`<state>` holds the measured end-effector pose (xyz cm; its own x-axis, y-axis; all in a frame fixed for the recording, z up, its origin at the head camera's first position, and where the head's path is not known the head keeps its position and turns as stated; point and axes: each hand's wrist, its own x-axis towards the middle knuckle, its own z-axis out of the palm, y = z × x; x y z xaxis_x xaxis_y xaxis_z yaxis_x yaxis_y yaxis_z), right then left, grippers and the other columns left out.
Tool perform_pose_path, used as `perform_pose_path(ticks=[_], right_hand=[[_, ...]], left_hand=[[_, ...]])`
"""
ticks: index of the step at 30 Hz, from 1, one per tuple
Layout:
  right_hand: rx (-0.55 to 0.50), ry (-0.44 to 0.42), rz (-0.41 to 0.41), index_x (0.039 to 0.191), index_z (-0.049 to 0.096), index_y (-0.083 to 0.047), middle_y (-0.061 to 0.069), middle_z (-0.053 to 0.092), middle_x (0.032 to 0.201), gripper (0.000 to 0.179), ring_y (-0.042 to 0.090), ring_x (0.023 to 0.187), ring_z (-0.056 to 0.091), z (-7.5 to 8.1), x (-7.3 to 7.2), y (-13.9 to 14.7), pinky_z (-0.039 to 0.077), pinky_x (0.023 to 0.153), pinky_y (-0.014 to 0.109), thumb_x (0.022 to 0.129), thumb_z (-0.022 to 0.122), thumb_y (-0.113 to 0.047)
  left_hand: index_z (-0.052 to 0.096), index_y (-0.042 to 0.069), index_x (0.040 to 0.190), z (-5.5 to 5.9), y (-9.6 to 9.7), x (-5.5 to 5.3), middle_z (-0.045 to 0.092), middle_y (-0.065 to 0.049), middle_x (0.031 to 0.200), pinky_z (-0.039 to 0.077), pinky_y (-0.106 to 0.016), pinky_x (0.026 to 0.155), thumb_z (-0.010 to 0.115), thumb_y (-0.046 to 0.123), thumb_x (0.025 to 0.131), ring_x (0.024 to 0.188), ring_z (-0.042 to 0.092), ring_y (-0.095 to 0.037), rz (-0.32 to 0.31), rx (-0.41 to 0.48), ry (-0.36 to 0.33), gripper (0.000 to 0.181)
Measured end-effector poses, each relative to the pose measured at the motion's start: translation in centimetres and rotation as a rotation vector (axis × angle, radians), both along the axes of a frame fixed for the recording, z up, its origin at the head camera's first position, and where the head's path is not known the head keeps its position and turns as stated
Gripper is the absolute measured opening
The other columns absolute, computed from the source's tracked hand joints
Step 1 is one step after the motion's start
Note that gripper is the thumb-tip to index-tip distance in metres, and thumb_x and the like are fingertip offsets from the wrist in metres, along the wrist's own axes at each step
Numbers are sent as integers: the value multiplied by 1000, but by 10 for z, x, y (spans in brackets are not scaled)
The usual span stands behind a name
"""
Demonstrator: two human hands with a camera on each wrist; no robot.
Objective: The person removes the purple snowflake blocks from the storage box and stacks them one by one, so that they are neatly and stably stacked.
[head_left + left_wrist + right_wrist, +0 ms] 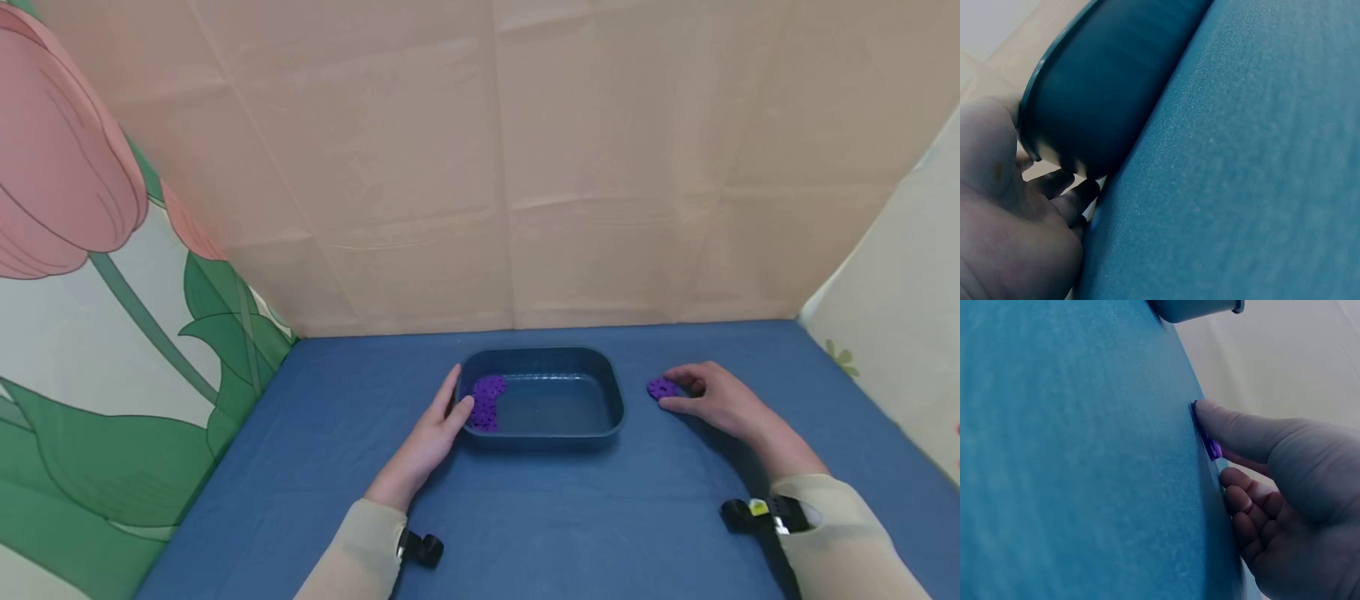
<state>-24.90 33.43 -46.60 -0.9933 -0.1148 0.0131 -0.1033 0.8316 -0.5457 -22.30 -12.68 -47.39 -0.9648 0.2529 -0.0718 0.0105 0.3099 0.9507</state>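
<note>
A dark blue rectangular basin [558, 435] stands on the blue table, with several small purple discs [487, 402] gathered at its left end. My left hand [431, 433] holds the basin at its left end, thumb at the rim and fingers along the outside wall. In the left wrist view those fingers [1075, 200] meet the lower part of the basin's wall [1100, 94]. To the right of the basin, my right hand [712, 396] pinches a round, flat purple disc [662, 388] with holes in it. The right wrist view shows the disc [1210, 440] edge-on, tilted close over the table, under the thumb.
Blue cloth [540, 525] covers the table. A plain beige sheet [510, 167] hangs behind its back edge. A wall with printed tulips [67, 158] borders the left side, and a pale wall [907, 308] stands on the right.
</note>
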Motion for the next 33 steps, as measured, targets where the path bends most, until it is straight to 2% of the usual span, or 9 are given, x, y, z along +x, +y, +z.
perform_pose_path(ticks=[4, 8, 13, 16, 25, 29, 33], right_hand=[[-35, 26, -16, 137, 56, -5, 23, 60, 125, 69, 36, 110, 56, 8, 0, -7, 47, 89, 56, 89, 70, -52], [-67, 93, -34, 137, 56, -8, 21, 61, 125, 68, 36, 112, 57, 25, -1, -25, 47, 91, 57, 89, 69, -54], [-111, 167, 14, 136, 59, -12, 15, 60, 124, 59, 32, 110, 57, 51, -2, -62, 48, 92, 55, 90, 71, -48], [-141, 181, 63, 135, 60, -16, 11, 60, 123, 54, 28, 110, 57, 59, -3, -87, 48, 94, 51, 90, 72, -44], [-212, 136, 244, 133, 60, -30, 4, 60, 119, 50, 21, 103, 57, 63, -2, -156, 48, 91, 43, 86, 77, -40], [-232, 119, 306, 129, 61, -34, -2, 60, 113, 47, 23, 103, 58, 60, -2, -177, 49, 91, 42, 86, 78, -38], [-192, 107, 348, 126, 63, -37, -10, 59, 107, 45, 22, 100, 59, 56, -2, -196, 49, 87, 37, 84, 79, -41]], left_hand=[[10, 59, 150, -1, 0, 1, 7, 21, 164, 10, -53, 124, 46, 73, 92, 155, 3, -16, -2, 2, -3, 70], [10, 57, 152, -1, 0, 2, 7, 20, 164, 9, -55, 123, 46, 73, 92, 155, 3, -18, -2, 6, 4, 72], [10, 60, 150, -1, 1, 2, 7, 22, 164, 10, -54, 124, 46, 73, 92, 155, 3, -16, 0, 4, 1, 69], [11, 60, 149, -1, 1, 1, 7, 22, 164, 10, -54, 124, 46, 73, 91, 154, 3, -16, 1, 3, 1, 68], [12, 54, 154, -2, 1, 0, 9, 26, 162, 8, -53, 124, 43, 75, 91, 154, 3, -12, 8, 3, -25, 73], [13, 59, 151, -2, 1, -1, 10, 28, 161, 8, -54, 124, 41, 76, 91, 154, 4, -12, 12, 2, -31, 68], [14, 63, 147, -2, 0, -2, 11, 25, 162, 8, -57, 123, 41, 77, 91, 154, 5, -14, 18, 2, -35, 64]])
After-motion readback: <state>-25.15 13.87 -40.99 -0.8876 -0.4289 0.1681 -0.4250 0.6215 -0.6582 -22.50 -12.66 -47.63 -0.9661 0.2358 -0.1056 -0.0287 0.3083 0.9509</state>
